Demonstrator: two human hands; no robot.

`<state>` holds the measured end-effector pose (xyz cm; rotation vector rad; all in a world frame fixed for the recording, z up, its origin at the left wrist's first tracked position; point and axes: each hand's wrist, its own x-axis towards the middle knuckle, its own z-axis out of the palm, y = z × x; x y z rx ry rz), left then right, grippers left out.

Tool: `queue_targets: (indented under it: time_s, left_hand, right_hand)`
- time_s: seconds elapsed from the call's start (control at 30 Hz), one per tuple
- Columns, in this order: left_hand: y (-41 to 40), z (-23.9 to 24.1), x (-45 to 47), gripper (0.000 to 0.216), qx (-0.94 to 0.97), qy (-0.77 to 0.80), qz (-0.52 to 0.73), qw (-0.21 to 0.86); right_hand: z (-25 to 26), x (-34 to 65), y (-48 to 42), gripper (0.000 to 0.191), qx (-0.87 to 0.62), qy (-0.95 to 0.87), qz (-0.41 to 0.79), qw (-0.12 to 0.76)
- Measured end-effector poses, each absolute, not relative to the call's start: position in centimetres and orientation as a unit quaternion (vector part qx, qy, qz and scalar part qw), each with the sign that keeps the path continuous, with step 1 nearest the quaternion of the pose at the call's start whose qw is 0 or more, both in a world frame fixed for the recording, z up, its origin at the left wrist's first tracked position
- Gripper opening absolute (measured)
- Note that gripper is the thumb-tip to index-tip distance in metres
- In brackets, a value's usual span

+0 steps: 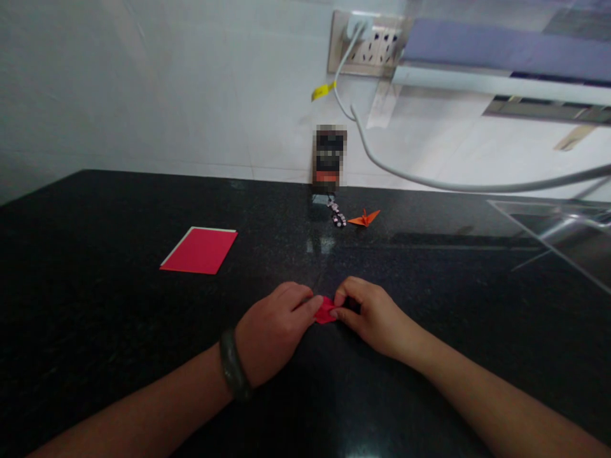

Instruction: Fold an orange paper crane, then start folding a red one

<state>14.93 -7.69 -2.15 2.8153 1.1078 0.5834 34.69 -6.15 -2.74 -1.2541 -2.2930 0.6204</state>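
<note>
A small folded piece of red paper (326, 312) lies on the dark countertop between my hands. My left hand (279, 321), with a dark bangle at the wrist, holds its left part, thumb on top and fingers curled. On the other side, my right hand (370, 312) pinches the paper's right edge between thumb and index finger. The fingers cover part of the paper, so its full folded shape is hidden. Farther back stands an orange paper crane (365, 218). To the left lies a stack of square red paper sheets (200, 250), with a pale edge showing.
A phone-like object (328, 156), blurred out, leans against the wall with a beaded strap (338, 216) before it. A white cable (405, 175) runs from the wall socket (365, 44) to the right. A metal sink (563, 229) borders the dark countertop (119, 318) at right.
</note>
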Motion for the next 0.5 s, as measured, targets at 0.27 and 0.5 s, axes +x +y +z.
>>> queue_targets:
  time_s: [0.27, 0.5]
  left_hand:
    - [-7.49, -2.38, 14.82, 0.024, 0.882, 0.425, 0.193, 0.054]
    - [-7.54, -2.34, 14.69, 0.018, 0.902, 0.385, 0.196, 0.016]
  right_hand:
    - [-1.95, 34.86, -5.95, 0.013, -0.315, -0.902, 0.183, 0.231]
    - [-1.86, 35.0, -6.04, 0.014, -0.286, -0.931, 0.118, 0.196]
